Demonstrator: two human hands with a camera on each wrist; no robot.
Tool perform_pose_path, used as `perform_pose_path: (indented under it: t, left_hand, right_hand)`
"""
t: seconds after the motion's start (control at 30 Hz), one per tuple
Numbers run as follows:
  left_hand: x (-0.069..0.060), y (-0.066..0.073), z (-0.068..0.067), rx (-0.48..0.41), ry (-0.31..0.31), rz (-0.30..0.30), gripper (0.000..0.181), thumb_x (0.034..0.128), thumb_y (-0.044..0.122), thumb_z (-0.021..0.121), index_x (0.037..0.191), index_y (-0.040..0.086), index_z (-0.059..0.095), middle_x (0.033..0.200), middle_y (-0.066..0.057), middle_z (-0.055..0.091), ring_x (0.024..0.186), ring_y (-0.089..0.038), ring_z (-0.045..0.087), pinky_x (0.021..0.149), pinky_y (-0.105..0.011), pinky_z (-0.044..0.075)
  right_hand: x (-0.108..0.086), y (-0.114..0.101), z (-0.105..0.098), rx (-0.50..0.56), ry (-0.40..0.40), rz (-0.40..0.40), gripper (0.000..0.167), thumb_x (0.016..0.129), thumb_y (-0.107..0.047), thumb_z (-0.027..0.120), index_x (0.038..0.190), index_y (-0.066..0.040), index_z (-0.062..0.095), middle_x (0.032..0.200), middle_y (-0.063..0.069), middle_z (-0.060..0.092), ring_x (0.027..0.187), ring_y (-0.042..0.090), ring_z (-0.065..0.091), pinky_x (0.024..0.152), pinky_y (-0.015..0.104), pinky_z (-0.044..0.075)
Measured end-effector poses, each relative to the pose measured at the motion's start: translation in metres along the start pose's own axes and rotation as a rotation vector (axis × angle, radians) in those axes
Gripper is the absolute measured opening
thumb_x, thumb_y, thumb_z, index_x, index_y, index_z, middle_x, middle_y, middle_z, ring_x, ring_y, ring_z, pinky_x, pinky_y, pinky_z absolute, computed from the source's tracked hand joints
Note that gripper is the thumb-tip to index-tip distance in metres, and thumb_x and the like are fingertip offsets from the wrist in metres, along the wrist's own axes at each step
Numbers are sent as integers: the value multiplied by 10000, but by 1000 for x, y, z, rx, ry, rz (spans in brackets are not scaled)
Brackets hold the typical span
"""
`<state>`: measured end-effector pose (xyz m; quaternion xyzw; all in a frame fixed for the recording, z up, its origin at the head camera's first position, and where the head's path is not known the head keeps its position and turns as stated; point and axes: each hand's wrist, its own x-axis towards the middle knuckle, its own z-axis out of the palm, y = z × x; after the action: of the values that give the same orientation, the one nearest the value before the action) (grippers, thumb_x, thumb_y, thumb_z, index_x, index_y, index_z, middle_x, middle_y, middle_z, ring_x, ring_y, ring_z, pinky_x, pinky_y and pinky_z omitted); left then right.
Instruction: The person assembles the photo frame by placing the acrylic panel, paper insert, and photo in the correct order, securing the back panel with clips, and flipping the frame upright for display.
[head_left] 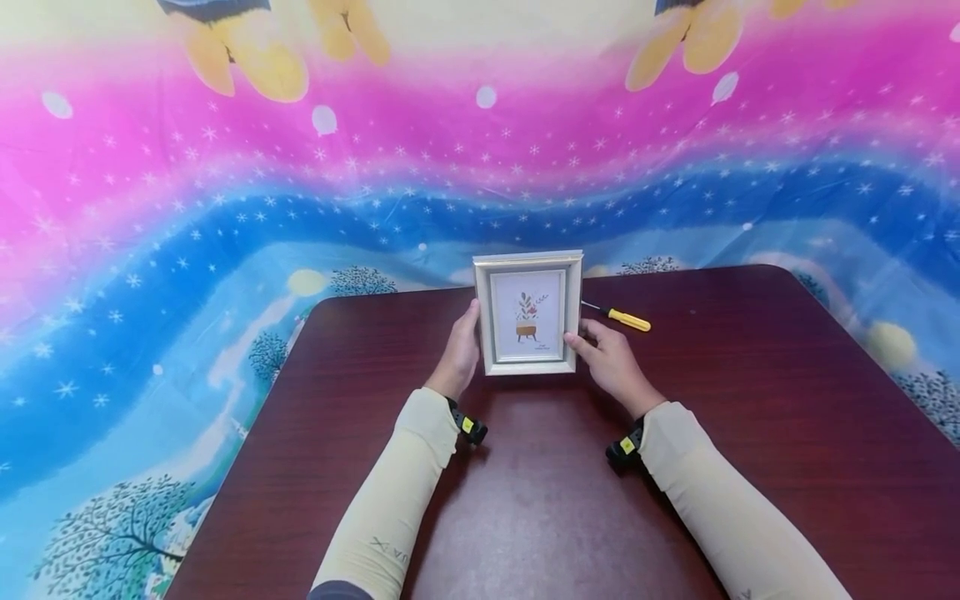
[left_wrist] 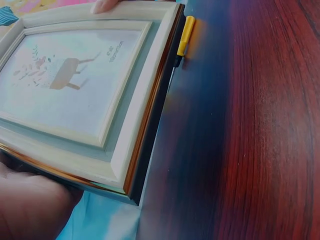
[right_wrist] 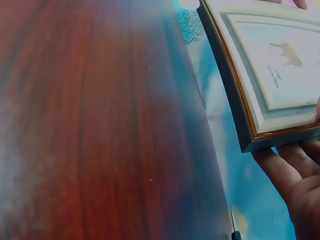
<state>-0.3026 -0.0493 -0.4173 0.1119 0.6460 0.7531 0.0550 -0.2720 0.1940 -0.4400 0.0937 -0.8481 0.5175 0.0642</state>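
Observation:
Both hands hold a cream-white picture frame [head_left: 528, 312] upright over the far part of the table, its front facing me. A printed card with a potted plant on legs shows inside it. My left hand [head_left: 459, 350] grips the left side; its fingers behind the frame are mostly hidden. On the right side, my right hand [head_left: 617, 362] pinches the lower edge, thumb on the front and fingers at the back and side. In the right wrist view, the right fingers [right_wrist: 280, 172] lie against the frame's dark outer side.
A screwdriver [head_left: 628, 319] with a yellow handle lies on the table right of the frame, its shaft partly behind it. The dark red-brown table [head_left: 750, 400] has rounded far corners. A colourful printed cloth [head_left: 480, 158] hangs behind and beside it.

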Motion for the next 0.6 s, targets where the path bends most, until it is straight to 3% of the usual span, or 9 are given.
perform_pose_path:
  t: [0.13, 0.47, 0.6]
  left_hand:
    - [4, -3, 1, 7, 16, 15, 552, 1051, 483, 272, 1474, 162, 422, 1482, 2, 410, 1408, -110, 249, 1151, -367, 185]
    - [9, -10, -3, 25, 18, -12, 576, 1025, 559, 285, 1469, 220, 429, 1470, 28, 412, 1408, -107, 238, 1152, -388, 180]
    - [12, -14, -4, 14, 30, -30, 604, 1007, 592, 307, 1478, 230, 415, 1478, 39, 401, 1411, -99, 225, 1153, -368, 173]
  right_hand:
    - [4, 2, 2, 27, 4, 35, 569, 971, -485, 534, 1352, -63, 547, 1241, 132, 622, 1052, 260, 599, 879, 463, 493]
    - [9, 4, 8, 5, -2, 62, 574, 984, -482, 510, 1363, -51, 523, 1221, 142, 615, 1029, 273, 595, 858, 453, 490]
    - [12, 8, 11, -3, -4, 81, 596, 981, -494, 499, 1390, -59, 505, 1276, 138, 594, 1100, 263, 582, 910, 466, 480]
